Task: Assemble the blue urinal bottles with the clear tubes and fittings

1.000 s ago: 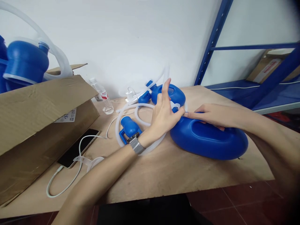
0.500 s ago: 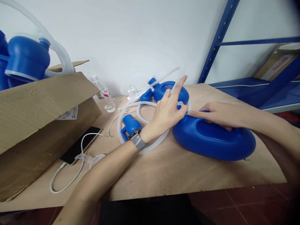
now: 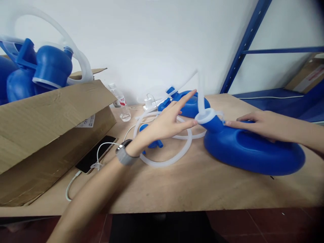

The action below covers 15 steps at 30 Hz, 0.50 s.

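Observation:
A large blue plastic bottle with a built-in handle lies on the wooden table. My right hand is wrapped over its handle, with the thumb stretched along the top towards the neck. A white cap sits on the tilted neck, and a clear ribbed hose rises from it. My left hand is open, fingers spread, its thumb tip at the cap's left edge. Behind that hand is a blue cup-shaped piece, partly hidden, inside a loop of clear hose.
A cardboard box full of blue parts stands at the left. Near it are a phone with a white cable and a water bottle. Another blue bottle lies by the wall. Blue shelving stands at the right.
My left hand has drawn back left from the bottle's neck and spread out, uncovering the white cap and hose. My right hand stays on the handle. The view has shifted slightly.

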{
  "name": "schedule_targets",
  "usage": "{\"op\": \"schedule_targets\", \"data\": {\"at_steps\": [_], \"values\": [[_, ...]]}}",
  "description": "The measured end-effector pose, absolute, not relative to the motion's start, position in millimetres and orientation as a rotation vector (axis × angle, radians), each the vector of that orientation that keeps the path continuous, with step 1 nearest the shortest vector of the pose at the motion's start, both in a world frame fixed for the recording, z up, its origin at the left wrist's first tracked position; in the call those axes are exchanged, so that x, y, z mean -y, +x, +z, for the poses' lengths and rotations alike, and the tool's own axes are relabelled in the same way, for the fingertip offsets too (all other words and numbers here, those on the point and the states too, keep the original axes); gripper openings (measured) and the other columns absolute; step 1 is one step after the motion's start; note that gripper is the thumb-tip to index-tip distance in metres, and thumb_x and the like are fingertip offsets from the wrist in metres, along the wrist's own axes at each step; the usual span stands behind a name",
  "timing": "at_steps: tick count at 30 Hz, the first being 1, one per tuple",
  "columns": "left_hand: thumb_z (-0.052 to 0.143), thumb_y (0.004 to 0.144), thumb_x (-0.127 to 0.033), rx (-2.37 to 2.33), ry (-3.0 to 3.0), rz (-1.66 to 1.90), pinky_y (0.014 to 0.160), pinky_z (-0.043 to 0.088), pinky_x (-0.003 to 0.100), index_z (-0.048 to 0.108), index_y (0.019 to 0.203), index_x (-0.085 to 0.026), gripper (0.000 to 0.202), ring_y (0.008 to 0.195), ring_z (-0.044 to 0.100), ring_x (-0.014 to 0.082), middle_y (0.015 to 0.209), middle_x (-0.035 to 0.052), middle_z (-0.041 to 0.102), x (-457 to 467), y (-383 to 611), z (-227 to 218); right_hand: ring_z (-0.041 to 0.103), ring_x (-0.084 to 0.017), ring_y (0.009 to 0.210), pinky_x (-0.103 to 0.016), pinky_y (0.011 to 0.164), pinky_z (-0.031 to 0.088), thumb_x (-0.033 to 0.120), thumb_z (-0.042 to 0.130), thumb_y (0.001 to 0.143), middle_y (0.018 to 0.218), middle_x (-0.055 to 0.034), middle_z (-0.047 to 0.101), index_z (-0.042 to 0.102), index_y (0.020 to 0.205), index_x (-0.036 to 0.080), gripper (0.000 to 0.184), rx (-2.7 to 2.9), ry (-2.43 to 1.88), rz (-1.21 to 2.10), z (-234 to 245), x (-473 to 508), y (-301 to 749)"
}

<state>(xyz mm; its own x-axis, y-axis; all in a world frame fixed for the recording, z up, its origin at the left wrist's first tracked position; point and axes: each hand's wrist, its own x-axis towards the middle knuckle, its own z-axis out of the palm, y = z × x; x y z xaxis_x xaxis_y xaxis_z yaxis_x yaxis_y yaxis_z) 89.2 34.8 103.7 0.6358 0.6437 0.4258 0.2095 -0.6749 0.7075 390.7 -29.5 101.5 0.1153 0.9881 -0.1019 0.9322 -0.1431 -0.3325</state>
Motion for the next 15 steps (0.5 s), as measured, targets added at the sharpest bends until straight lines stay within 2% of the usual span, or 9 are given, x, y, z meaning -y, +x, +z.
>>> {"op": "schedule_targets", "data": {"at_steps": [1, 3, 5, 6, 9, 12, 13, 15], "values": [[0.081, 0.083, -0.030, -0.691, 2.248, 0.882, 0.105, 0.052, 0.044, 0.053, 0.151, -0.037, 0.073, 0.124, 0.062, 0.0309, 0.142, 0.0063, 0.064, -32, 76, 107, 0.054, -0.019, 0.046, -0.039, 0.056, 0.039, 0.089, 0.047, 0.086, 0.053, -0.0052, 0.062, 0.078, 0.092, 0.021, 0.075, 1.884, -2.226, 0.451, 101, 27, 404], [0.078, 0.086, -0.035, -0.795, 2.387, 0.748, 0.107, 0.050, 0.044, 0.052, 0.152, -0.036, 0.071, 0.124, 0.063, 0.0309, 0.138, 0.0072, 0.066, -27, 49, 109, 0.066, -0.021, 0.068, -0.042, 0.071, 0.045, 0.083, 0.057, 0.085, 0.083, -0.0110, 0.077, 0.081, 0.098, 0.022, 0.067, 1.861, -2.209, 0.412, 100, 20, 432], [0.075, 0.087, -0.038, -0.932, 2.552, 0.534, 0.112, 0.047, 0.045, 0.050, 0.154, -0.036, 0.072, 0.132, 0.058, 0.0321, 0.149, 0.0078, 0.058, -23, 22, 103, 0.070, -0.026, 0.092, -0.045, 0.085, 0.045, 0.075, 0.067, 0.085, 0.110, -0.0131, 0.079, 0.082, 0.100, 0.023, 0.056, 1.893, -2.144, 0.352, 99, 10, 455], [0.076, 0.085, -0.042, -1.027, 2.606, 0.392, 0.112, 0.047, 0.046, 0.051, 0.153, -0.035, 0.073, 0.135, 0.056, 0.0335, 0.154, 0.0086, 0.055, -22, 9, 98, 0.069, -0.028, 0.101, -0.045, 0.090, 0.045, 0.069, 0.069, 0.086, 0.117, -0.0134, 0.078, 0.082, 0.102, 0.022, 0.051, 1.915, -2.137, 0.357, 99, 6, 463], [0.072, 0.086, -0.052, -1.446, 2.604, 0.146, 0.102, 0.052, 0.051, 0.057, 0.148, -0.030, 0.068, 0.134, 0.055, 0.0410, 0.153, 0.0139, 0.054, -22, -23, 80, 0.067, -0.029, 0.111, -0.044, 0.094, 0.045, 0.052, 0.063, 0.097, 0.122, -0.0174, 0.075, 0.077, 0.115, 0.018, 0.041, 1.970, -2.099, 0.195, 98, 3, 462], [0.067, 0.088, -0.060, -1.500, 2.507, 0.124, 0.103, 0.051, 0.049, 0.049, 0.155, -0.030, 0.075, 0.137, 0.056, 0.0390, 0.153, 0.0135, 0.056, -27, -44, 61, 0.062, -0.033, 0.121, -0.048, 0.095, 0.045, 0.044, 0.048, 0.105, 0.128, -0.0249, 0.069, 0.068, 0.131, 0.013, 0.045, 1.811, -1.881, -0.415, 100, 27, 414], [0.067, 0.088, -0.061, -1.462, 2.475, 0.150, 0.106, 0.049, 0.048, 0.045, 0.158, -0.029, 0.080, 0.138, 0.056, 0.0376, 0.155, 0.0130, 0.055, -30, -48, 56, 0.062, -0.033, 0.123, -0.048, 0.096, 0.046, 0.042, 0.045, 0.106, 0.129, -0.0241, 0.068, 0.065, 0.135, 0.015, 0.044, 1.678, -1.756, -0.567, 100, 39, 389], [0.071, 0.085, -0.061, -1.401, 2.429, 0.226, 0.112, 0.046, 0.047, 0.039, 0.161, -0.028, 0.089, 0.140, 0.056, 0.0363, 0.159, 0.0128, 0.052, -35, -54, 46, 0.067, -0.032, 0.109, -0.047, 0.091, 0.049, 0.042, 0.044, 0.104, 0.113, -0.0168, 0.074, 0.070, 0.123, 0.024, 0.036, 1.791, -1.489, -0.592, 100, 61, 334]]}}
